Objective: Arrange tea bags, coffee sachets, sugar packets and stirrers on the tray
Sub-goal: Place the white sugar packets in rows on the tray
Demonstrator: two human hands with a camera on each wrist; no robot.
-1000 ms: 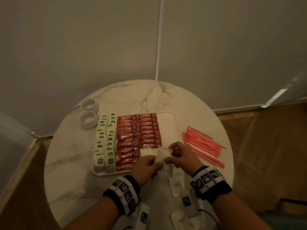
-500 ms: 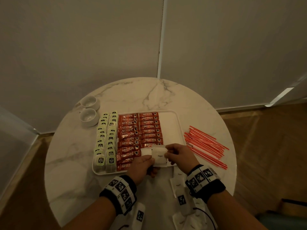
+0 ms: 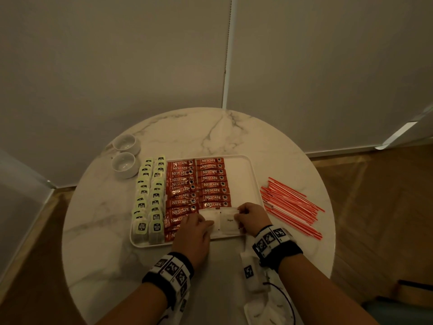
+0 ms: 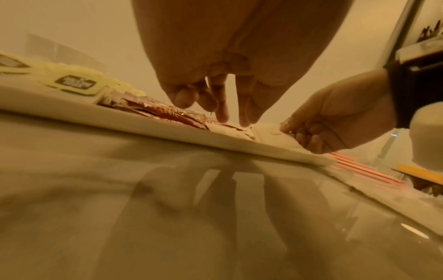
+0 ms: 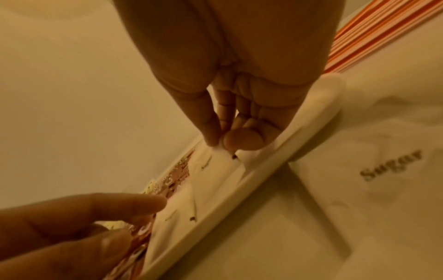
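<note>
We're over the round white marble tabletop (image 3: 234, 137), and the white rectangular tray (image 3: 246, 174) is filling up. On its left sit 2 columns of pale green tea bags (image 3: 150, 198); the exact count is hard to tell. Beside them run 2 columns of red Nescafé coffee sachets (image 3: 199, 184), the right column showing 8. At the tray's near edge lie 2 white paper sugar packets (image 3: 228, 221), side by side. Our right hand (image 3: 251, 216) has its thumb and forefinger closed in a pinch grip on the right packet's corner. Our left hand (image 3: 193, 233) lies with fingers extended, fingertips touching the left packet, gripping nothing. Off the tray, more white sugar packets (image 3: 251, 270) lie by our right wrist. A loose pile of thin red stirrers (image 3: 290, 202) waits on the right. 2 small white ceramic cups (image 3: 124, 158) stand at the far left.
</note>
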